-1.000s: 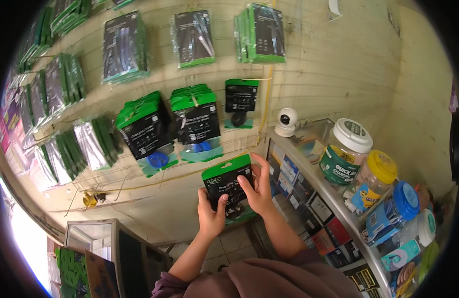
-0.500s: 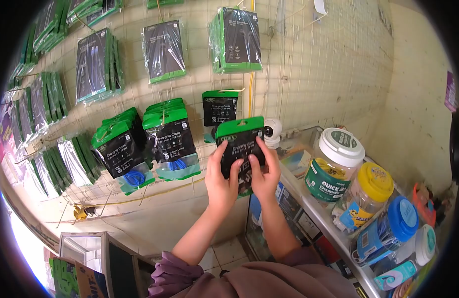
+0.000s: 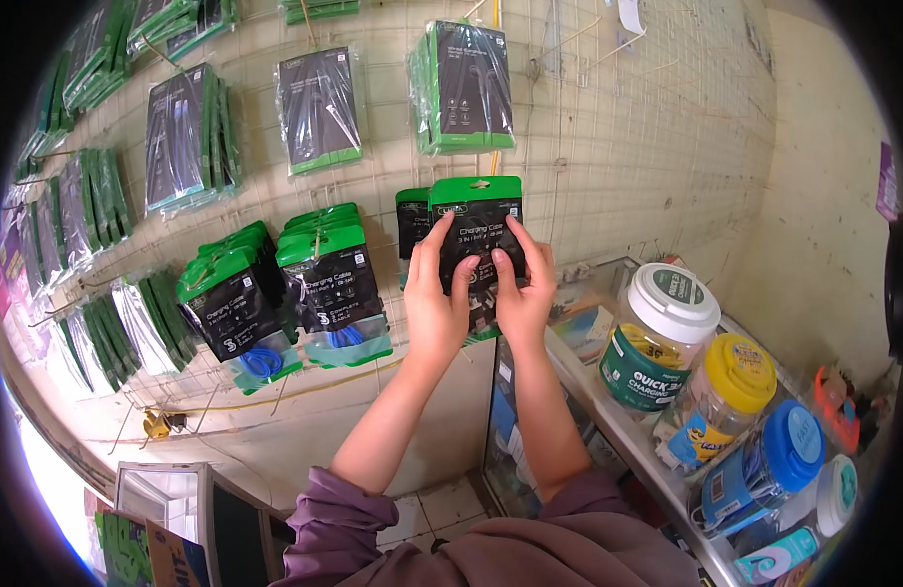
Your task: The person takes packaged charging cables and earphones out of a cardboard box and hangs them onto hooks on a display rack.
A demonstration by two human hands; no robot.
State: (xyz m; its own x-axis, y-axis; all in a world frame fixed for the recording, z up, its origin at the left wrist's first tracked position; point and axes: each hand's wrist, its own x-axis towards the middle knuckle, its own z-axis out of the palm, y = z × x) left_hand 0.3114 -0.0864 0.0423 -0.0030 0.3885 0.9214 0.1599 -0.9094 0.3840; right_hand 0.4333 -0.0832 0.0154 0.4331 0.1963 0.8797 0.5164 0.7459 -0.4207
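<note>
Between my two hands is a green-and-black charging cable pack (image 3: 481, 217), upright with its printed front facing me. My left hand (image 3: 438, 305) grips its left edge, thumb on the front. On the right edge my right hand (image 3: 525, 293) does the same. The pack's hang hole shows at its top. Behind it, another charging cable pack (image 3: 412, 223) hangs on the wire rack, mostly covered. To the left hang two bunches of similar packs, a nearer charging cable bunch (image 3: 324, 279) and a farther charging cable bunch (image 3: 226, 308), blue cable showing at their bottoms.
Earphone packs (image 3: 466, 88) hang in rows above on the wire grid (image 3: 617, 176). Along the right, a glass counter (image 3: 578, 367) carries a white-lidded jar (image 3: 657, 338), a yellow-lidded jar (image 3: 720, 396) and blue-lidded jar (image 3: 764, 460). A small cabinet (image 3: 163, 484) stands lower left.
Both hands have raised the charging cable pack toward the rack, and it now overlaps the hanging pack behind. The white camera seen beside the pack earlier is now hidden.
</note>
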